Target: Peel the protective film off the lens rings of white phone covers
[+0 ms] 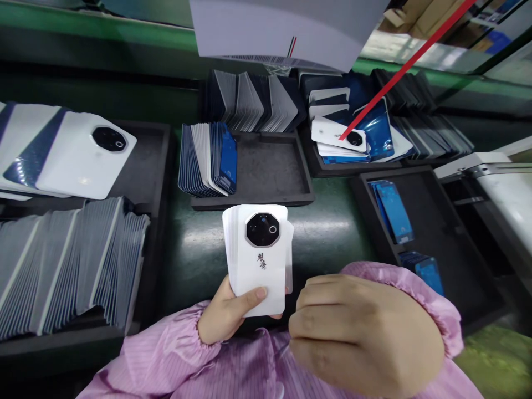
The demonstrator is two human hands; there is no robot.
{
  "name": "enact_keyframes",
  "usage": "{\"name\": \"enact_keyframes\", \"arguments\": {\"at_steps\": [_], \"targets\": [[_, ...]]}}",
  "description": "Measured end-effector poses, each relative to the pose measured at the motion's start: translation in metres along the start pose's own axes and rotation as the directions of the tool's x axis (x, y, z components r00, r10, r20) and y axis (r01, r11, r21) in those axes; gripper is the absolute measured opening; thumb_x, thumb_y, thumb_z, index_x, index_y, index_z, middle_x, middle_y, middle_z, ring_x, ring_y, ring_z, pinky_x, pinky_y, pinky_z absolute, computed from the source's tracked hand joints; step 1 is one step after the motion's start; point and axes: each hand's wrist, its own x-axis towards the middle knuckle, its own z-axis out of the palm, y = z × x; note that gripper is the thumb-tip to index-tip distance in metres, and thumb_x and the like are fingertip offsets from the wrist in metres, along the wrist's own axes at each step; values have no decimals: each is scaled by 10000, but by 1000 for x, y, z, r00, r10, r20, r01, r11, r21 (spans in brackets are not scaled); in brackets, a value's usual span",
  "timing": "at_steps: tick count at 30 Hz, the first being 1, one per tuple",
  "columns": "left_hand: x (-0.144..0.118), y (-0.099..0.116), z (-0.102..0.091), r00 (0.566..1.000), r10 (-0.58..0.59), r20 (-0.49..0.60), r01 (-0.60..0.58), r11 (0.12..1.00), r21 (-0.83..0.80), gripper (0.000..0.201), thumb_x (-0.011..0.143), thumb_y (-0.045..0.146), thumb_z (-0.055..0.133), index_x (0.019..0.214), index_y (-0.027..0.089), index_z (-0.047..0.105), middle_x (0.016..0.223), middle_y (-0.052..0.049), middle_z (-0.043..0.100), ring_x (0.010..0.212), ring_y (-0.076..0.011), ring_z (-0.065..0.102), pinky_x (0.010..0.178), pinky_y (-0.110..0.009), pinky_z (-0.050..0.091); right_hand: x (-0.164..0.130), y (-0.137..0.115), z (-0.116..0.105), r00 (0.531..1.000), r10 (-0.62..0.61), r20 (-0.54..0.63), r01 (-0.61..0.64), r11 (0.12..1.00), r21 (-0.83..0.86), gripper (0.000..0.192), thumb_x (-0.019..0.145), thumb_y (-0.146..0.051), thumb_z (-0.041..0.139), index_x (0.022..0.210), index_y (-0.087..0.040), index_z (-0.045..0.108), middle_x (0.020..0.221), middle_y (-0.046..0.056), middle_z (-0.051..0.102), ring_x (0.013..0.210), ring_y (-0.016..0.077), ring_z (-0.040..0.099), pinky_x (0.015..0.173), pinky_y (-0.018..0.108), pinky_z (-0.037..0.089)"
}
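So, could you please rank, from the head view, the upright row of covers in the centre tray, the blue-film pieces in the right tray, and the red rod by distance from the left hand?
From the left hand:
1. Upright row of white and blue covers, centre tray, straight ahead.
2. Blue-film pieces, right tray, across to the right.
3. Red rod, far right, at the back.

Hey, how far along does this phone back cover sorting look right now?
Done, it seems: rows of covers already stand filed in the left tray and the middle tray. In hand: the left hand grips a stack of white covers, camera ring facing up, while the right hand is curled beside its lower edge. Left: loose covers lie piled in the far tray, apparently unsorted.
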Motion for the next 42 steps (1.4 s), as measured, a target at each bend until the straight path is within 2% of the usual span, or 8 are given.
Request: {"name": "enact_keyframes", "arguments": {"at_steps": [9,15,20,23,26,29,36,42], "targets": [[0,-5,-2,999,34,10,-34,999,-23,302,797,257,650,1068,126,666,1026,-124,704,746,-236,687,770,-412,553,3,5,-6,989,84,-125,-67,989,131,221,919,-118,431,827,-168,625,695,23,647,660,130,559,610,271,470],[0,-8,-4,999,33,15,-33,999,8,301,806,263,641,1081,142,667,1054,-116,698,783,-242,687,792,-414,544,5,6,-8,990,77,-120,-62,990,125,242,921,-107,404,854,-180,624,702,30,655,646,135,573,601,275,480],[0,-9,-7,999,48,24,-49,999,6,272,818,242,627,1067,140,668,1004,-110,712,756,-234,686,713,-372,555,4,7,-10,987,112,-118,-93,984,154,200,921,-120,435,865,-172,620,731,21,675,655,123,579,607,259,491],[0,-8,-6,998,54,33,-54,999,8,257,818,245,626,1049,138,661,947,-108,721,751,-246,685,671,-365,555,6,18,-12,961,159,-226,-123,978,166,158,911,-126,473,900,-183,620,827,24,694,746,126,615,671,255,511],[0,-5,-4,998,28,48,-29,999,18,236,824,237,616,1036,141,654,961,-111,713,719,-240,686,657,-369,556,11,37,-13,912,200,-359,-169,979,116,183,899,-106,475,909,-207,627,872,24,689,829,142,634,732,280,521],[1,-4,-3,998,27,51,-29,999,28,242,821,243,619,1032,129,650,962,-119,706,699,-232,684,652,-366,556,18,52,-12,863,247,-441,-238,968,77,145,877,-106,523,857,-196,635,820,15,682,779,128,639,702,254,520],[3,-7,-4,998,40,47,-42,998,42,267,815,256,627,1039,111,638,940,-130,701,682,-230,682,647,-372,558,22,60,-9,874,241,-422,-222,970,95,118,853,-109,569,807,-182,648,793,1,683,740,110,635,674,220,506],[2,-8,-4,998,35,45,-38,997,61,261,811,258,632,1030,116,640,934,-124,702,677,-229,679,635,-367,559,22,66,-7,889,219,-402,-222,974,40,101,856,-121,574,804,-160,651,772,7,675,720,109,621,664,220,487]]}}
